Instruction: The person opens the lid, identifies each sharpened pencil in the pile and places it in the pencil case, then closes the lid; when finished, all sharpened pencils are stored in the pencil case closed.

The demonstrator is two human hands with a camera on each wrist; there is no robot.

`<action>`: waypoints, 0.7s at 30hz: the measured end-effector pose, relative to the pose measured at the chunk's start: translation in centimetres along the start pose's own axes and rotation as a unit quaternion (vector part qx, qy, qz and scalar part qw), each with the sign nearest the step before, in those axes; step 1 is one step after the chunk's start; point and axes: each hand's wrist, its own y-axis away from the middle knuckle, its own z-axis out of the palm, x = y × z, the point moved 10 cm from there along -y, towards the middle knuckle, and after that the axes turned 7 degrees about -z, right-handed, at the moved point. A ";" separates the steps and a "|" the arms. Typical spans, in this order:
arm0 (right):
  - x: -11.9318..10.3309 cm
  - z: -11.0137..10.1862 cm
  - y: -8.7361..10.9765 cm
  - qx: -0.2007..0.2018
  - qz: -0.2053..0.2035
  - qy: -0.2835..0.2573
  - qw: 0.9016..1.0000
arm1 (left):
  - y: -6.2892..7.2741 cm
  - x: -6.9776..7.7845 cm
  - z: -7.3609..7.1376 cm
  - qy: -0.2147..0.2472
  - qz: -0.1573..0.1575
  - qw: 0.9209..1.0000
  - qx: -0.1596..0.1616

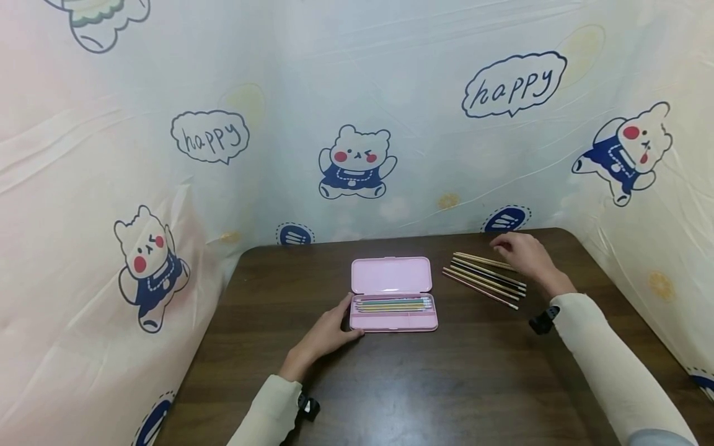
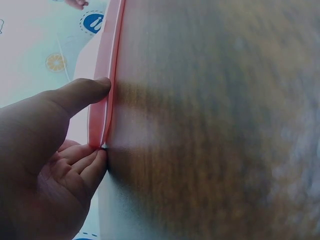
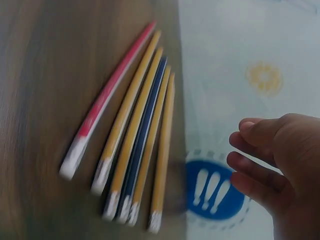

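Observation:
A pink pencil case (image 1: 379, 321) lies open on the table, its lid tilted back. Several pencils (image 1: 393, 305) rest inside the upper part of its tray. My left hand (image 1: 328, 331) grips the case's left end; in the left wrist view the thumb (image 2: 90, 93) presses the front wall and the other fingers meet the end. To the right of the case, loose pencils with erasers lie side by side: a red pencil (image 3: 109, 95), a dark blue pencil (image 3: 146, 132) and several yellow ones. Above their far right ends hovers my right hand (image 1: 527, 255), fingers loosely bent and holding nothing.
The dark wooden table (image 1: 401, 384) extends in front of the case and to both sides. Behind its back edge hangs a pale cloth (image 1: 424, 167) printed with bears and the word "happy". Both wrists wear small black cameras.

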 end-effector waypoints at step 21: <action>7.6 4.1 2.2 -0.067 0.068 0.007 0.995 | 0.1 0.0 -0.1 -0.004 0.001 1.000 -0.001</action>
